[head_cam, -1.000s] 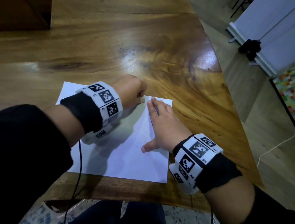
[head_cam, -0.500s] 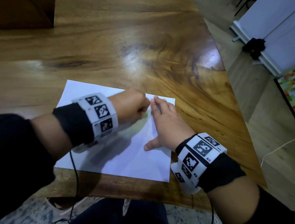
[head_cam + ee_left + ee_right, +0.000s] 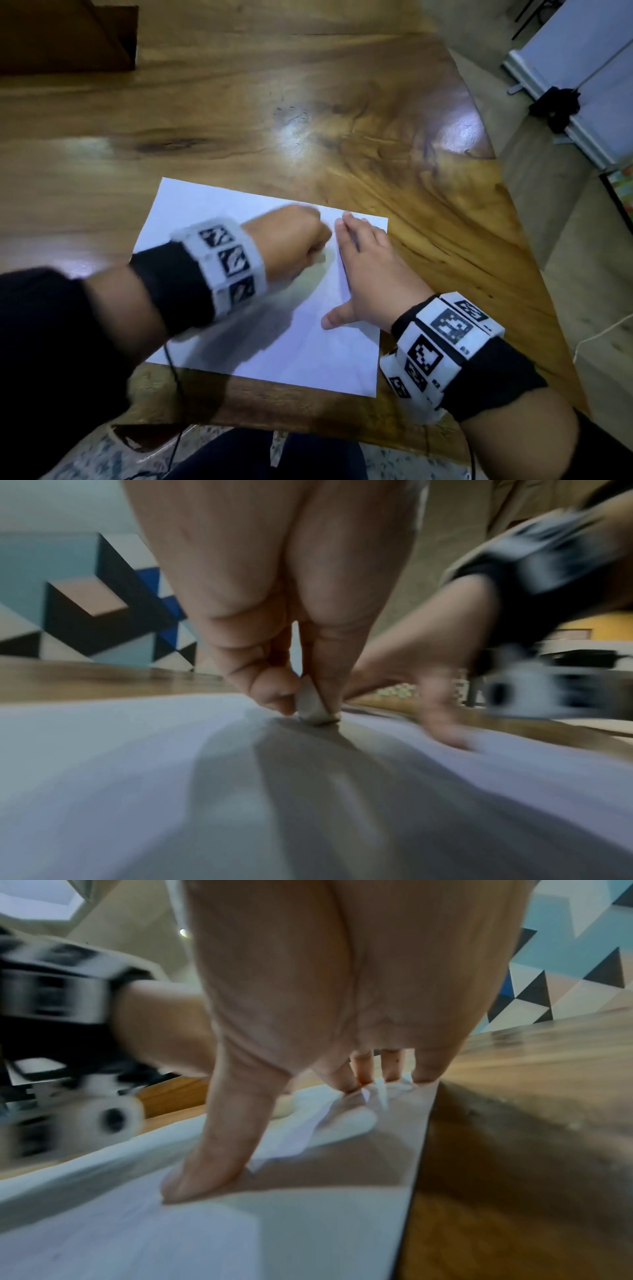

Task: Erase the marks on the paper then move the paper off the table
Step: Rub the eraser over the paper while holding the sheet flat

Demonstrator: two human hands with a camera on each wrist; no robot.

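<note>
Mid-erasing, by the look of it: paper flat at the tabletop near edge, not yet moved off. Left hand clenched, pinching an eraser against the sheet toward 1 o'clock, seen only from the left wrist. Right hand flat, fingers straight, pinning the right margin. No marks discernible; blurred.
</note>
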